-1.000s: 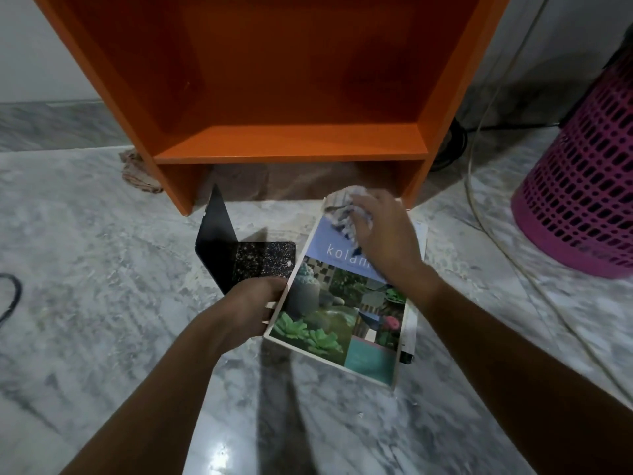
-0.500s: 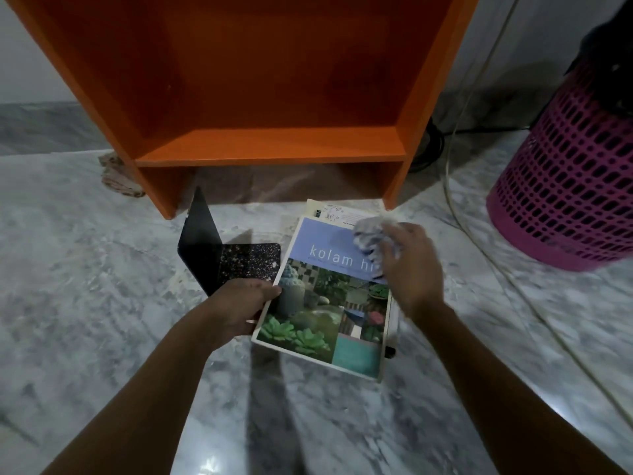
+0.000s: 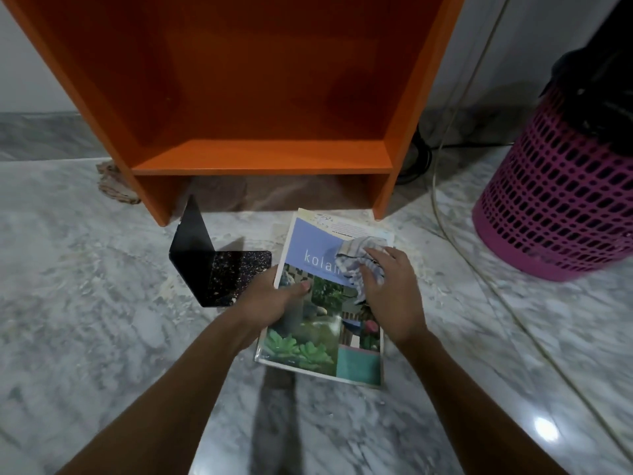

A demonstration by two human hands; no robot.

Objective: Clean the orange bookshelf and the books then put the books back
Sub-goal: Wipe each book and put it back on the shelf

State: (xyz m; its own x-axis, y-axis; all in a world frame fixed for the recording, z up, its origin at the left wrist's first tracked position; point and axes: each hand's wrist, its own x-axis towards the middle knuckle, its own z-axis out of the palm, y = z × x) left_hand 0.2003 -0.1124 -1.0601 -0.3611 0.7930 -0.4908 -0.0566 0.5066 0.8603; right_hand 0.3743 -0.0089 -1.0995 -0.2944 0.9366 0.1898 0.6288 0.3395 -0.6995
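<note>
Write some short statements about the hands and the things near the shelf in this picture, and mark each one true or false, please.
1. The right hand holds a cloth against the cover of the book. True.
2. The left hand grips the book at its left edge, with the thumb on the cover. True.
3. The book stands inside the orange bookshelf. False: it lies cover up in front of the bookshelf, outside it.
4. The black bookend is to the right of the book. False: it stands on the marble floor, left of the book.
5. A pink basket stands to the right of the bookshelf. True.
</note>
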